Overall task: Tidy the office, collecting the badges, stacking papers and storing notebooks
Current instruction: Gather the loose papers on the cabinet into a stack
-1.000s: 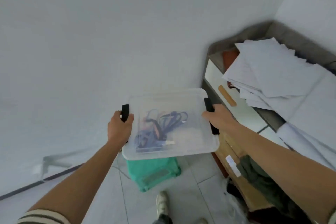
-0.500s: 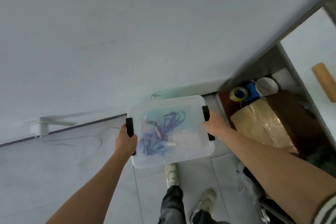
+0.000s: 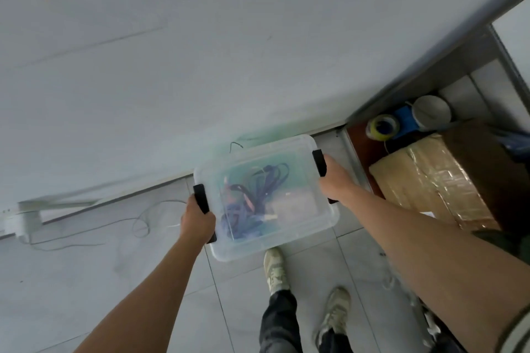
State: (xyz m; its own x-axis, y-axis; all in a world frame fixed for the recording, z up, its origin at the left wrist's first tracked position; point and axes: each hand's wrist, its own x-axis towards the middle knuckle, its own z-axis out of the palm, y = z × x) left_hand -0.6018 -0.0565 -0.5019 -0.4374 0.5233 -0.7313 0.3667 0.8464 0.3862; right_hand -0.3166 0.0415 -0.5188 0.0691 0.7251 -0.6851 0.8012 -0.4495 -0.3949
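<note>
We see the lidded clear box [image 3: 301,209] held level above the floor, blue lanyards [image 3: 252,195] (tangled) inside.
</note>
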